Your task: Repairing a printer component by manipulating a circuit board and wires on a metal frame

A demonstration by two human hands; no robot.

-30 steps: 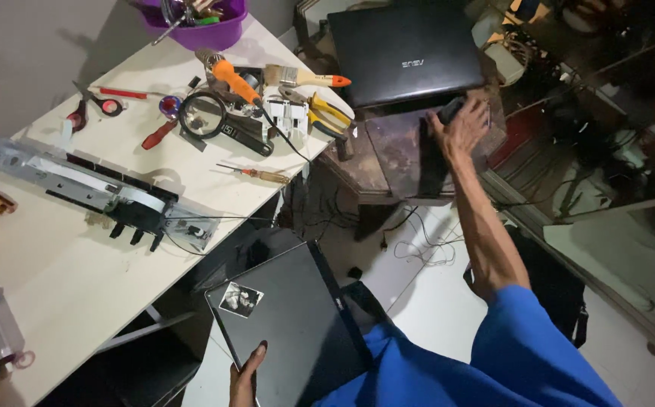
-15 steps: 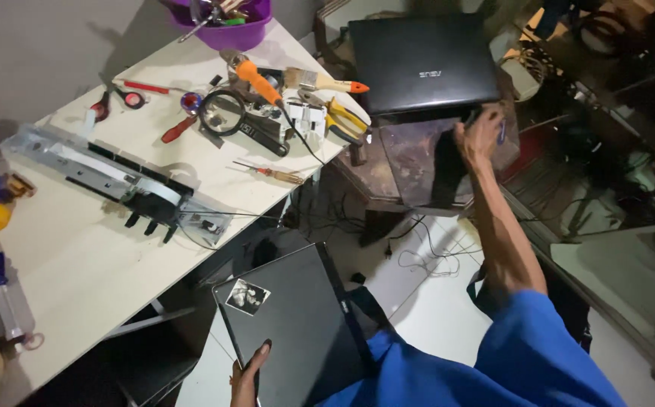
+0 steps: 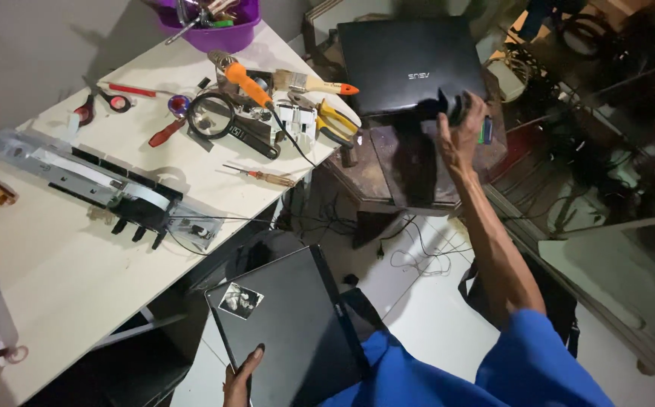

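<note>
My left hand (image 3: 241, 374) grips the near edge of a closed black laptop (image 3: 289, 328) that rests on my lap; a small picture sticker sits on its lid. My right hand (image 3: 459, 136) is stretched out and raised over a dark wooden stool (image 3: 410, 166), closed around a small dark object (image 3: 455, 105) with a green and blue bit at its side. Just beyond it a second closed black laptop (image 3: 410, 64) lies flat.
A white table (image 3: 63, 279) on the left carries a long metal printer part (image 3: 93, 188), a magnifying glass (image 3: 210, 113), an orange-handled soldering iron (image 3: 248, 83), a brush, pliers, screwdrivers, scissors and a purple bowl (image 3: 210, 30). Cables lie on the floor. A glass table (image 3: 606, 173) stands right.
My right hand has lifted off the stool top with the small dark object in it. The left hand and the lap laptop have stayed put; the view has shifted slightly.
</note>
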